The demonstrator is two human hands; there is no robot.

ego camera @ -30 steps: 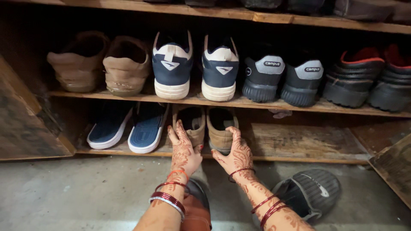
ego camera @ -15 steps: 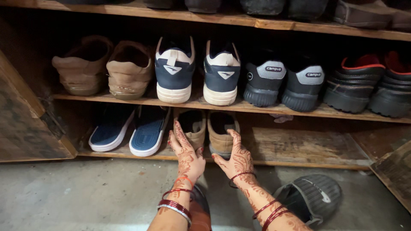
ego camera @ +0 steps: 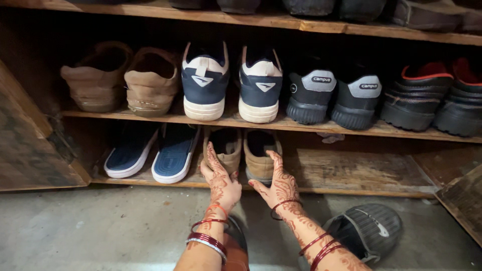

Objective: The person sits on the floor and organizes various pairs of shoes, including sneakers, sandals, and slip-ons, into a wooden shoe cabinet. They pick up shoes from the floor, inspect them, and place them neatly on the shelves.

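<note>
Both hands have barely moved over the past second: the left hand (ego camera: 221,183) and right hand (ego camera: 279,184), fingers spread, stay flat against the heels of the tan shoes (ego camera: 243,153) on the bottom shelf (ego camera: 351,175), apparently seating them. Blue slippers (ego camera: 153,153) lie alongside; a dark sandal (ego camera: 364,231) waits on the floor

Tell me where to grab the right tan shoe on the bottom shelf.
Grip the tan shoe at its heel, which faces out at the shelf edge. Come from the front, fingers over the open collar, thumb on the heel back. The right hand is already beside it.
</note>
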